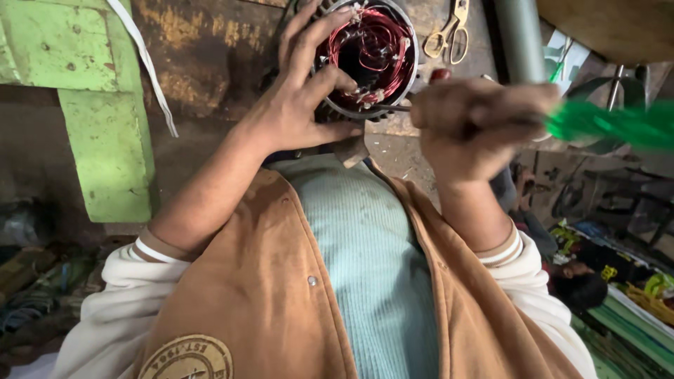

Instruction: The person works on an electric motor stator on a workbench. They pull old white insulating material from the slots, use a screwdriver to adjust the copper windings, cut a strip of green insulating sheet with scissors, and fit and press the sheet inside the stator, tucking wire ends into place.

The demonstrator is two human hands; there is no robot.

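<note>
Both hands work at the round metal motor stator with red copper windings [370,52], which lies on the worn bench just ahead of my chest. To do this well, I keep my left hand [298,105] spread, fingers pressing its rim and coils, so it cannot turn. My right hand [469,126] is closed around a blurred green-handled tool [604,125], its thin tip at the lower rim.

Soft, even daylight fills the scene, without hard shadows or glare. The right hand [477,126] and the green tool handle [611,125] are smeared by motion blur. The left hand [302,105] stays fairly sharp. Wide-angle distortion bends the edges, and the lower corners lie dim.
</note>
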